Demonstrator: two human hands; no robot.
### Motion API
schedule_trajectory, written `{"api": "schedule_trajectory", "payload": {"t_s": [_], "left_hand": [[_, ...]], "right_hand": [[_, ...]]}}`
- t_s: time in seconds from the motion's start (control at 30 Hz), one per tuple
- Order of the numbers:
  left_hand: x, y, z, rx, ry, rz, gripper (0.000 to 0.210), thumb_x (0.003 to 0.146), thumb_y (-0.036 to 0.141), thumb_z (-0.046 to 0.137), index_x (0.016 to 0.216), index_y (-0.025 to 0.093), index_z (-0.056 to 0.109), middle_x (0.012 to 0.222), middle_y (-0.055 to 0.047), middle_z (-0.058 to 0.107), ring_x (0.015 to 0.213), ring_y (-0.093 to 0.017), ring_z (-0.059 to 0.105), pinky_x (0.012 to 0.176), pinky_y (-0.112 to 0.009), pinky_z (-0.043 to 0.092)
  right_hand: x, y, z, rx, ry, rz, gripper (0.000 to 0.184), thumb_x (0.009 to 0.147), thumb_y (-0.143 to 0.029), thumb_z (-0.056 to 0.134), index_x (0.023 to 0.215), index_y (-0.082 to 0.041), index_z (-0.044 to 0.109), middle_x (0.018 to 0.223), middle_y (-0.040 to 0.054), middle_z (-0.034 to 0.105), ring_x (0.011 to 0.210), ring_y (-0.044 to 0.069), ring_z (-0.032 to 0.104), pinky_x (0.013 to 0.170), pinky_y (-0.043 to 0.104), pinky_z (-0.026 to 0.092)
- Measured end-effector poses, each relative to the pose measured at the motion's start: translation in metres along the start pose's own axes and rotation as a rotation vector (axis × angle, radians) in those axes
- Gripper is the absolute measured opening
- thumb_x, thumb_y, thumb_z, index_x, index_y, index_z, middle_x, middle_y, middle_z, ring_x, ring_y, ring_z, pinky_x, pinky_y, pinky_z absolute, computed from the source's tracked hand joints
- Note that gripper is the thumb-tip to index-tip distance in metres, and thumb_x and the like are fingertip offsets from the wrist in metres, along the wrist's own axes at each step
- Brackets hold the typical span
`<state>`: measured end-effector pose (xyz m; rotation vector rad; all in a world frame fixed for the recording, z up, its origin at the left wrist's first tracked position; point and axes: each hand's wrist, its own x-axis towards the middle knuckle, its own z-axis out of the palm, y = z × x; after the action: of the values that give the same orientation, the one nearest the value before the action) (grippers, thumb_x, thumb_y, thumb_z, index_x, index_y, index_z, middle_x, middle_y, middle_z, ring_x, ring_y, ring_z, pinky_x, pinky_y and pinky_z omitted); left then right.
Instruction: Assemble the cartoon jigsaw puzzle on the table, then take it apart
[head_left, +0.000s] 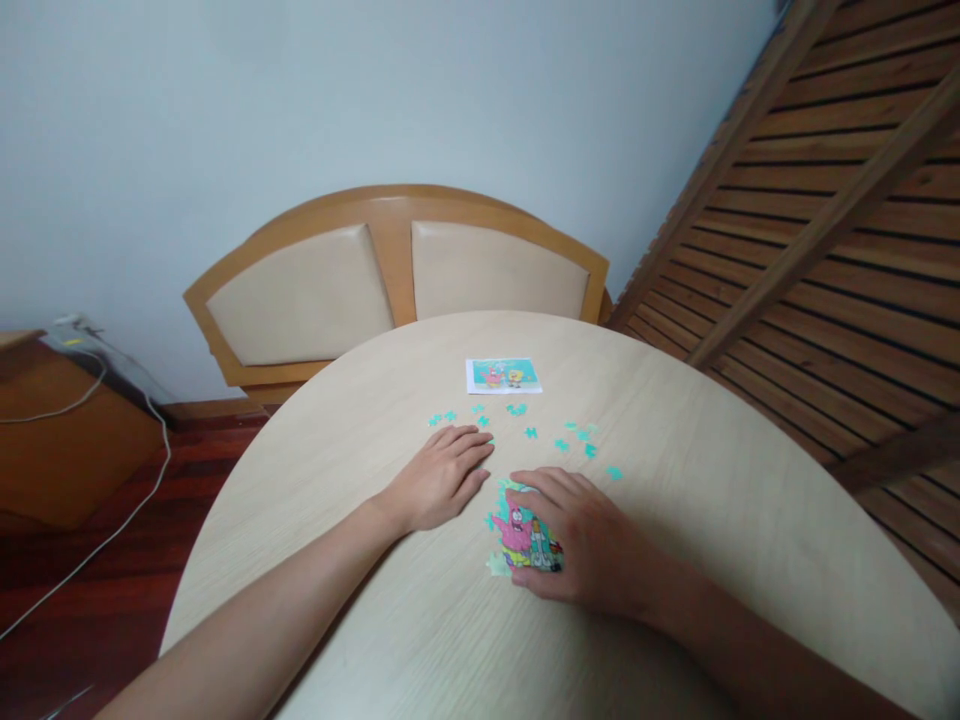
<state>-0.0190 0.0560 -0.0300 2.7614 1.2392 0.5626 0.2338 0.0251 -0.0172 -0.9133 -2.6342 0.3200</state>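
A partly joined jigsaw puzzle (516, 535) with a pink cartoon starfish lies flat on the table. My right hand (581, 535) rests over its right side, fingers spread and curved around the edges, hiding part of the picture. My left hand (442, 475) lies palm down on the table to the left of the puzzle, fingers stretched out, close to some loose pieces. Loose turquoise puzzle pieces (531, 433) are scattered beyond both hands. Farther back lies a reference picture card (504, 376) with the starfish and a yellow figure.
The round pale wooden table (337, 480) has its far edge by a headboard (397, 210) with cream panels against the wall. Slatted wood (825, 200) leans at the right. A brown cabinet (67, 450) with a white cable (161, 450) stands at the left.
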Motion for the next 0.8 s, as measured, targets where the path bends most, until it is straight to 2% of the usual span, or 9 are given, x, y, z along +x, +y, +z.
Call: {"api": "schedule_trajectory", "payload": {"t_s": [0.13, 0.27, 0.4, 0.63, 0.8], "left_hand": [[0.006, -0.002, -0.001, 0.034, 0.030, -0.048, 0.033, 0.103, 0.026, 0.046, 0.133, 0.017, 0.057, 0.138, -0.009, 0.060, 0.131, -0.026, 0.050, 0.112, -0.046, 0.039], [0.019, -0.005, -0.006, 0.082, -0.038, -0.008, 0.027, 0.104, 0.022, 0.045, 0.121, 0.017, 0.064, 0.126, -0.008, 0.068, 0.120, -0.025, 0.057, 0.102, -0.044, 0.045], [0.035, -0.005, -0.015, 0.131, -0.097, -0.003, 0.023, 0.102, 0.024, 0.048, 0.105, 0.017, 0.070, 0.113, -0.008, 0.073, 0.110, -0.026, 0.061, 0.096, -0.042, 0.045], [0.060, -0.011, -0.019, 0.110, -0.202, -0.120, 0.013, 0.087, 0.018, 0.061, 0.091, 0.021, 0.073, 0.090, -0.007, 0.074, 0.085, -0.024, 0.068, 0.076, -0.034, 0.049], [0.072, -0.018, -0.018, 0.067, -0.257, -0.214, 0.009, 0.078, 0.023, 0.069, 0.086, 0.023, 0.074, 0.082, -0.006, 0.074, 0.075, -0.023, 0.068, 0.066, -0.029, 0.048]], "right_hand": [[-0.003, 0.002, -0.001, 0.007, -0.001, -0.003, 0.066, 0.073, -0.051, 0.078, 0.127, -0.017, 0.062, 0.134, 0.0148, 0.061, 0.121, 0.033, 0.054, 0.104, 0.050, 0.043], [-0.004, 0.004, -0.001, 0.028, 0.018, -0.001, 0.068, 0.074, -0.052, 0.077, 0.128, -0.015, 0.059, 0.134, 0.0155, 0.061, 0.120, 0.033, 0.055, 0.103, 0.049, 0.043], [-0.003, 0.007, -0.003, 0.063, 0.053, 0.020, 0.066, 0.074, -0.050, 0.077, 0.127, -0.016, 0.058, 0.127, 0.0152, 0.064, 0.115, 0.031, 0.058, 0.100, 0.047, 0.045], [-0.002, 0.013, -0.005, 0.061, 0.078, 0.045, 0.055, 0.080, -0.049, 0.072, 0.123, -0.017, 0.060, 0.124, 0.0139, 0.066, 0.112, 0.030, 0.060, 0.098, 0.046, 0.047], [-0.003, 0.014, -0.002, 0.045, 0.097, 0.032, 0.055, 0.081, -0.049, 0.071, 0.124, -0.016, 0.060, 0.126, 0.0154, 0.066, 0.115, 0.031, 0.059, 0.100, 0.047, 0.046]]}}
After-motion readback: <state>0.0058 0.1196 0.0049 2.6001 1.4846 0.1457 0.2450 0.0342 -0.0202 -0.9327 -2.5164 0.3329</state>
